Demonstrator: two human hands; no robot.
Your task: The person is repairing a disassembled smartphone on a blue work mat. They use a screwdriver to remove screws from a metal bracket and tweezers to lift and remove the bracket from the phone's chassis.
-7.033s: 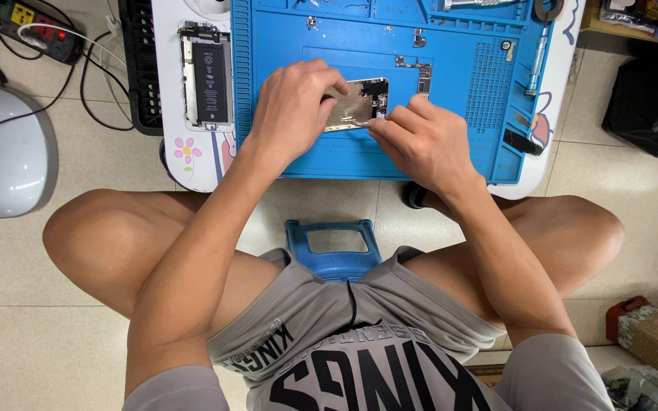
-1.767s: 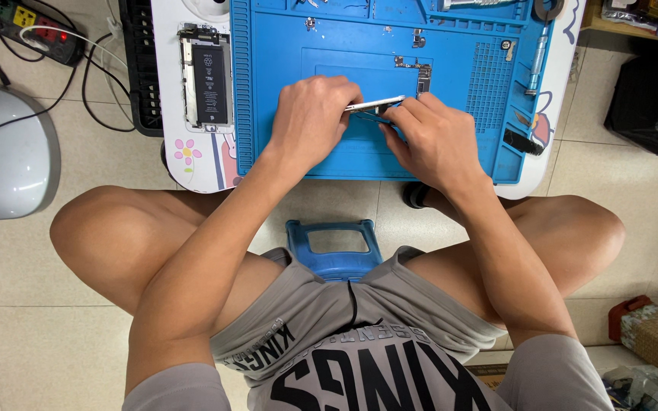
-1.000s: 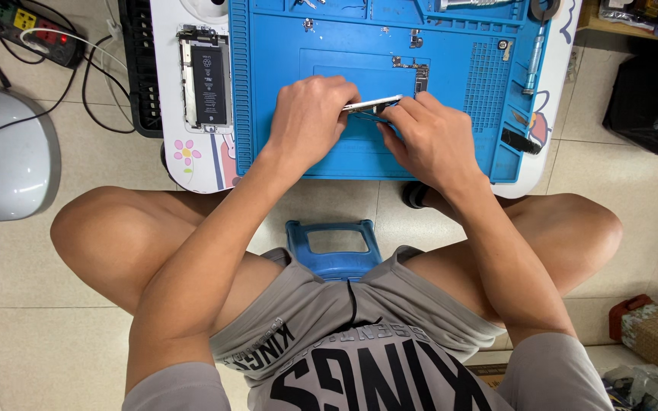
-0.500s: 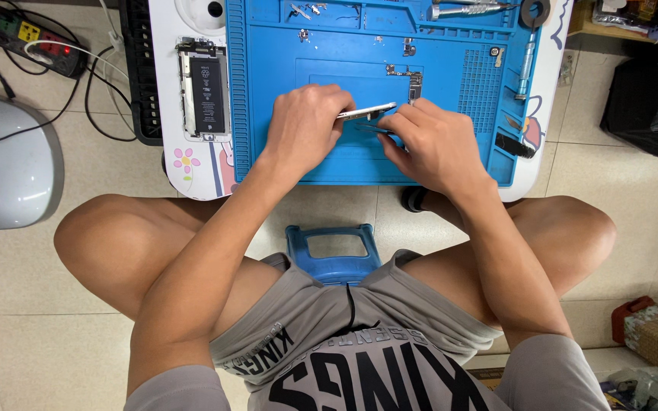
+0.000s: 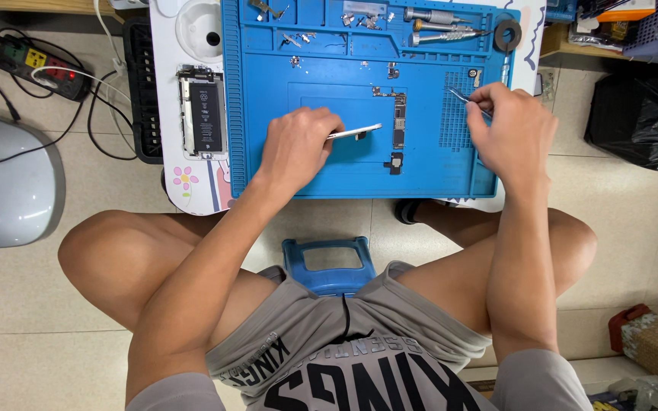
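The blue mat (image 5: 329, 164) covers my low counter (image 5: 192, 190). At the mat's middle my left hand (image 5: 295, 148) is clamped on a thin phone panel (image 5: 356, 132), held on edge; best kept steady. At the mat's right edge my right hand (image 5: 508, 129) pinches tweezers (image 5: 466, 97). A small board (image 5: 399, 122) lies between them, so I should work gently.

Tweezers (image 5: 467, 97) mostly hidden in right hand (image 5: 510, 129), mat parts (image 5: 359, 18) too small to identify

left hand (image 5: 298, 148) holds phone frame (image 5: 356, 132) on edge; right hand (image 5: 512, 125) grips tweezers (image 5: 467, 97).
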